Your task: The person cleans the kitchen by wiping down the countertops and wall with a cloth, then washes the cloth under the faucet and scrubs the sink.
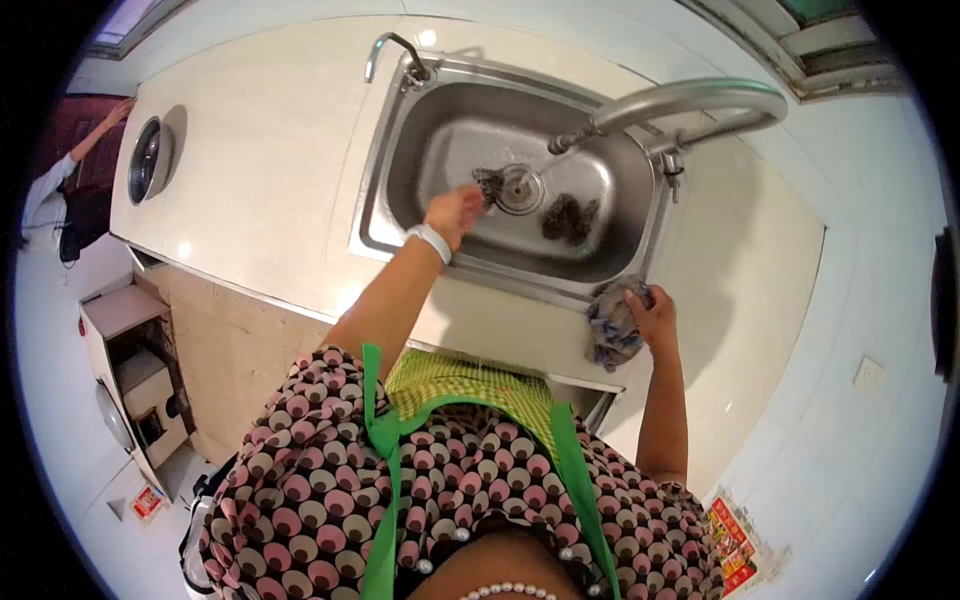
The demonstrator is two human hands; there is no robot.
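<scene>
My left hand (457, 213), with a white band on the wrist, reaches over the near left part of the steel sink (420, 150). Its fingers are drawn together, slightly blurred, at a dark, wet, stringy clump (489, 184) beside the drain (519, 189). A second dark clump (570, 219) lies on the basin floor to the right; what either is made of I cannot tell. My right hand (655, 316) is closed on a crumpled grey-blue cloth (612, 325), pressed to the counter at the sink's near right corner.
A large curved faucet (700, 97) arches over the sink, with water running from its spout. A thin second tap (390, 55) stands at the back left. On the counter (270, 130) a metal bowl (150, 160) sits far left. Beyond it is another person's arm (95, 135).
</scene>
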